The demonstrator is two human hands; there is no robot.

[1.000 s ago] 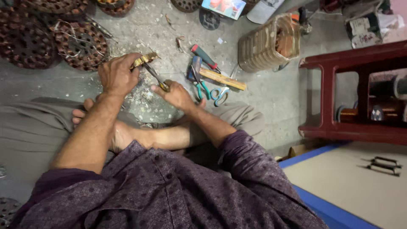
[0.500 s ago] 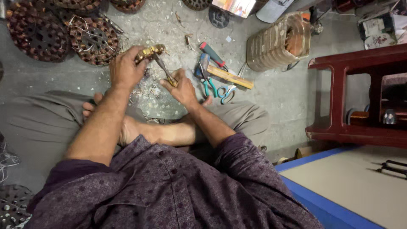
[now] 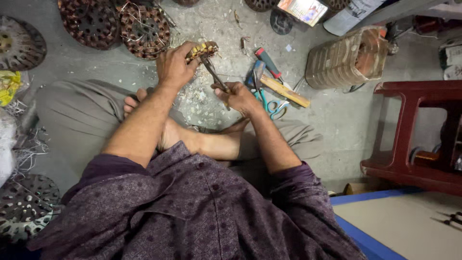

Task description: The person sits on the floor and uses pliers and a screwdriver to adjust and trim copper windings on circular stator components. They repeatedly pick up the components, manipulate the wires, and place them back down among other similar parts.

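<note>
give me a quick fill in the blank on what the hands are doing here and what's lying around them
1. The left hand grips a small yellowish wound ____ held above the floor.
2. The right hand holds a slim metal tool whose tip points toward the ____ hand.
3. The scissors on the floor have ____ handles.
4. The stool at the right is dark ____.

Missing words: coil; left; teal; red
</note>
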